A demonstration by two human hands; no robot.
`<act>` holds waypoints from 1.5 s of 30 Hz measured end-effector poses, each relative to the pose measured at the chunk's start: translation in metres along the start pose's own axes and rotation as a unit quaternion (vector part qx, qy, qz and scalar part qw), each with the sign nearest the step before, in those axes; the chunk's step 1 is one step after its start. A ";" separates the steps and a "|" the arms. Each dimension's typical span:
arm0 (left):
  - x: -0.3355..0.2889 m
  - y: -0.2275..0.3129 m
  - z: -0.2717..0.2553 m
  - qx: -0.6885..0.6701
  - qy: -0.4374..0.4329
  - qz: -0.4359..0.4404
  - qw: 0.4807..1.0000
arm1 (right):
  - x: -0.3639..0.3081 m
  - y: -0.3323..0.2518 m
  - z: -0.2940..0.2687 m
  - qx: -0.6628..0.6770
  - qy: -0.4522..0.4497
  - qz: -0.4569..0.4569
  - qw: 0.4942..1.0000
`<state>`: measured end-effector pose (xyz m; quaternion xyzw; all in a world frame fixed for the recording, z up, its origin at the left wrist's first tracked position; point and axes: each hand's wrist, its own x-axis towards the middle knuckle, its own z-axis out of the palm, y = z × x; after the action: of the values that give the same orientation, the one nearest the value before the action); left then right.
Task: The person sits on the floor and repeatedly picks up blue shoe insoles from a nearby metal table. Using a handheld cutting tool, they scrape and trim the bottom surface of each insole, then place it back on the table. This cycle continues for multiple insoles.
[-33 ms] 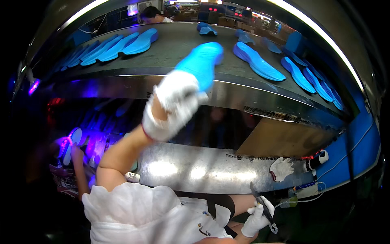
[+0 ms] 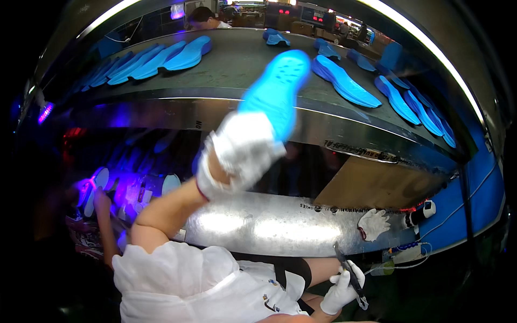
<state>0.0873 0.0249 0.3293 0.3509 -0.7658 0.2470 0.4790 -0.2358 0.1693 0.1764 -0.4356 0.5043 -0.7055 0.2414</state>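
My left hand (image 2: 245, 141), in a white glove, is raised in front of the long bench or conveyor (image 2: 237, 75). It grips one end of a bright blue shoe sole (image 2: 279, 89); motion smears both, but several small marks show near the sole's upper end. Low on the right, beside my knee, my white-gloved right hand (image 2: 339, 293) closes around a slim black-handled tool (image 2: 353, 279). The tool's narrow dark tip points up and left, and its exact kind cannot be told.
Blue soles lie in a row at left (image 2: 186, 54) and at right (image 2: 398, 99). Below is a metal shelf (image 2: 258, 229) with a loose white glove (image 2: 374, 224) and a cardboard sheet (image 2: 371, 183). A co-worker's hand (image 2: 101, 202) holds a pale sole under purple light.
My left hand and the blue sole have shifted slightly right, and more of the sole's marked face shows. The right hand with its tool stays almost in place.
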 end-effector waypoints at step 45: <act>-0.149 0.173 0.177 -0.720 -0.129 -0.681 -0.030 | 0.022 -0.004 0.045 -0.382 -0.207 -0.253 0.864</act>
<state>-0.1018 0.0525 0.1125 -0.1981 -0.0223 0.9304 -0.3076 -0.2077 0.1306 0.1931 -0.7428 0.5449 -0.3877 -0.0321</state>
